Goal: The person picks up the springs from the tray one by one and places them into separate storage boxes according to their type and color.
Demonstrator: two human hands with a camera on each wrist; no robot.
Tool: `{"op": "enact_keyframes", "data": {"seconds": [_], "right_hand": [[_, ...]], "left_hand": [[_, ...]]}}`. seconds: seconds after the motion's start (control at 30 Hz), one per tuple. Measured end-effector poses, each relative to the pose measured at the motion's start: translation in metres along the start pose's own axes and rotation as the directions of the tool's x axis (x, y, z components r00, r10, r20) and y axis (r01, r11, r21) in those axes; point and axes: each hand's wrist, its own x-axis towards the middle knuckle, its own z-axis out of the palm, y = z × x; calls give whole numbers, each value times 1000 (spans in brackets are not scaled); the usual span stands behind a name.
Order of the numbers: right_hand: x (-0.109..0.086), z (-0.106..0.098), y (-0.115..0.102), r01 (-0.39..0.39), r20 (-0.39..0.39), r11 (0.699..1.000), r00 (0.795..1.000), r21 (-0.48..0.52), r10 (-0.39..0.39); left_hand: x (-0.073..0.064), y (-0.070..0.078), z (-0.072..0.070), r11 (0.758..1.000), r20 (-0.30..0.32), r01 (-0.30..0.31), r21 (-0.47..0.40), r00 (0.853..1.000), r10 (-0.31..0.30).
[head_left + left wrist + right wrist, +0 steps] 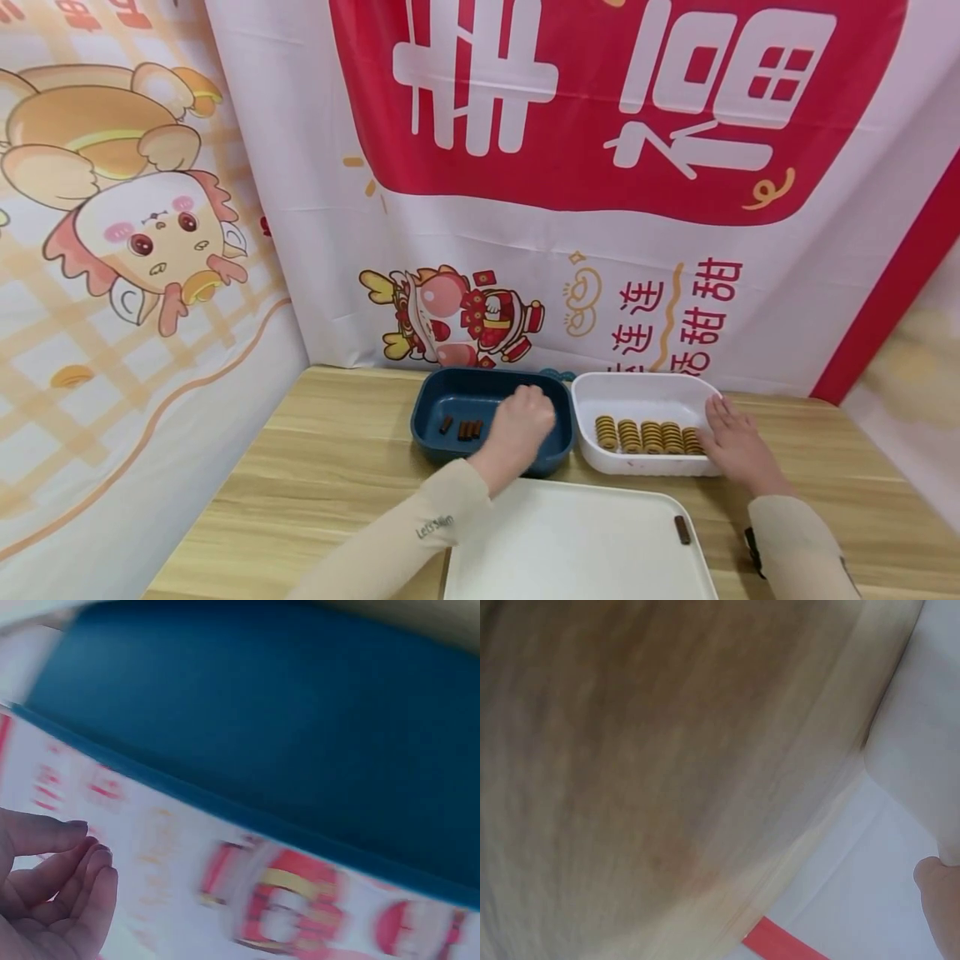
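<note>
My left hand is over the right part of a dark blue bin, its fingers curled. In the left wrist view the left thumb lies close to the fingertips, and nothing shows between them. Several short dark brown rolls lie on the bin's floor, to the left of that hand. My right hand rests on the right end of a white bin, fingers extended over its rim. Inside stand rows of round yellow-brown biscuits with dark layers. One finger shows beside the white wall in the right wrist view.
In front of the bins lies a cream tray with one dark brown roll near its right edge. Everything stands on a wood-grain table. A printed white and red cloth hangs right behind the bins.
</note>
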Motion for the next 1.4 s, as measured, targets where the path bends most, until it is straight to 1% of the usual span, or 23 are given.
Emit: {"op": "enact_keyframes", "data": {"seconds": [0.07, 0.13, 0.17, 0.2, 0.23, 0.27, 0.33, 0.4, 0.47, 0.53, 0.6, 0.7, 0.73, 0.8, 0.83, 0.9, 0.93, 1.03, 1.17, 1.23, 1.4], "right_hand": [[0, -1, 0, -8, 2, 1000, 1000, 1, 8], [0, -2, 1, -15, 4, 1000, 1000, 2, 15], [0, -2, 1, -20, 7, 1000, 1000, 2, 20], [0, -2, 1, -22, 9, 1000, 1000, 2, 22], [0, -3, 0, -22, 9, 1000, 1000, 5, 22], [-1, -2, 0, -22, 8, 1000, 1000, 4, 22], [-1, -2, 0, -12, 1, 1000, 1000, -3, 12], [0, -1, 0, 2, -9, 1000, 1000, -10, -2], [0, 0, 0, 12, -24, 1000, 1000, -19, -13], [0, 0, 0, 11, -24, 1000, 1000, -21, -11], [0, 1, 0, 5, -20, 1000, 1000, -21, -6], [0, 1, 0, -3, -10, 1000, 1000, -22, 3], [0, 1, 0, -1, -12, 1000, 1000, -23, 1], [0, 1, 0, 0, -18, 1000, 1000, -29, 0], [0, 1, -1, 0, -23, 1000, 1000, -29, -1], [-1, 0, -1, 0, -30, 999, 1000, -34, -1], [0, 1, -1, -1, -31, 999, 1000, -37, 0], [0, 1, -2, 0, -42, 999, 999, -39, -1], [0, 1, -2, 0, -52, 999, 999, -36, -2], [-1, 1, -2, -2, -49, 999, 999, -33, 1], [0, 2, -1, -2, -45, 999, 999, -38, 0]], "left_hand": [[2, 18, -8, 997, -59, -78, -25, 995, 76], [3, 37, -15, 984, -93, -170, -59, 982, 165], [4, 47, -18, 971, -95, -223, -87, 972, 214], [4, 56, -20, 955, -81, -278, -108, 959, 270], [5, 65, -21, 935, -63, -332, -125, 943, 326], [5, 74, -23, 912, -37, -380, -156, 925, 379], [7, 91, -24, 869, 15, -450, -206, 886, 463], [10, 106, -25, 833, 65, -494, -249, 850, 524], [15, 119, -25, 806, 97, -521, -282, 820, 564], [20, 130, -25, 787, 117, -540, -299, 797, 592], [24, 138, -23, 775, 123, -562, -291, 781, 612], [28, 149, -20, 766, 114, -598, -234, 766, 633], [28, 151, -19, 765, 109, -612, -200, 762, 638], [28, 156, -17, 757, 104, -635, -154, 752, 651], [28, 157, -16, 755, 103, -642, -134, 749, 655], [29, 159, -14, 748, 113, -651, -129, 740, 664], [29, 159, -12, 748, 118, -652, -127, 739, 664], [30, 159, -8, 751, 141, -640, -160, 739, 659], [30, 161, -3, 759, 149, -622, -192, 746, 649], [31, 163, -1, 756, 146, -623, -199, 744, 652], [31, 168, 3, 745, 148, -640, -187, 732, 665]]}}
